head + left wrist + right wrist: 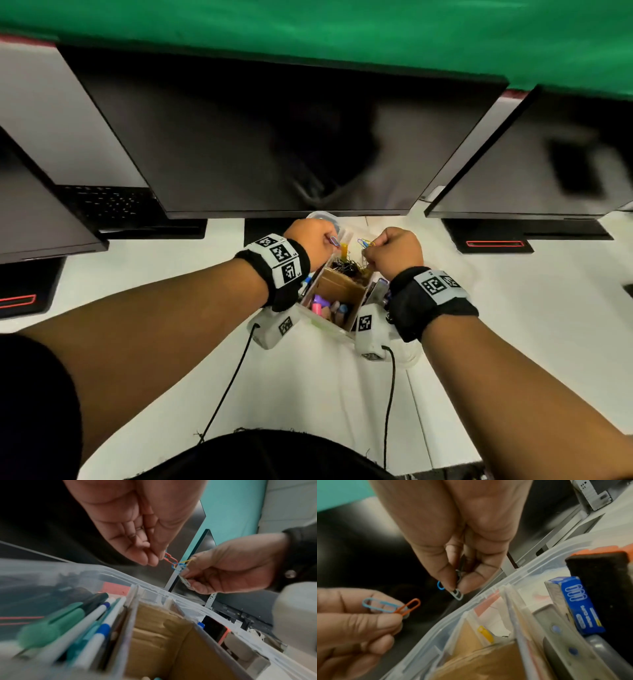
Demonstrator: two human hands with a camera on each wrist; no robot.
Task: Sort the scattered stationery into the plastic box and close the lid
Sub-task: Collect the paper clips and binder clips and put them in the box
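A clear plastic box point(323, 324) with cardboard dividers sits open on the white desk under both hands. My left hand point(327, 240) pinches a blue paper clip point(376, 605) hooked to an orange one point(410, 605), just above the box's far rim point(488, 593). My right hand point(368, 255) pinches a small bunch of clips, a white one point(458, 594) and a blue one point(440, 586) sticking out. A small gap separates the two hands. Pens point(77, 622) fill the left compartment. The middle cardboard compartment point(163, 635) holds dark clips at its far end.
A blue paper-clip carton point(580, 607) and a black eraser block point(604, 585) stand in the box's right compartment. A large dark monitor point(274, 137) rises right behind the box, with more monitors on both sides. Wrist-camera cables point(226, 387) trail across the desk.
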